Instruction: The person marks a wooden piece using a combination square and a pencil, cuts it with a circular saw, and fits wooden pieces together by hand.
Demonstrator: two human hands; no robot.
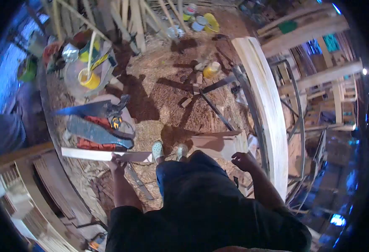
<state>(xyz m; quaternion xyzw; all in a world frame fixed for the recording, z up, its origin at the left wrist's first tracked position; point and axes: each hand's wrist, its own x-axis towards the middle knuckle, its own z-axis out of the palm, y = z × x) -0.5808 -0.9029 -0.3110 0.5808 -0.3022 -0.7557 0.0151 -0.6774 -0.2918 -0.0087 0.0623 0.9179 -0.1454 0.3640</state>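
Observation:
My left hand (117, 164) is closed around the lower edge of a pale wooden board (90, 154), which lies crosswise at the left of my legs. Part of that board is in shadow. My right hand (244, 161) has loosely bent fingers with nothing visible in them. It is beside the right end of a wide wooden plank (218, 143) in front of my knees; whether it touches the wood I cannot tell. To its right, a long thick plank (265, 101) rests on a dark metal stand (251, 101).
A hand saw (83, 108) and tools lie on a round surface at left, near a yellow container (89, 80). Timber poles (130, 21) lean at the back. Wood shavings (159, 101) cover the floor. Wooden frames (323, 80) stand at right, and stacked boards (58, 189) at lower left.

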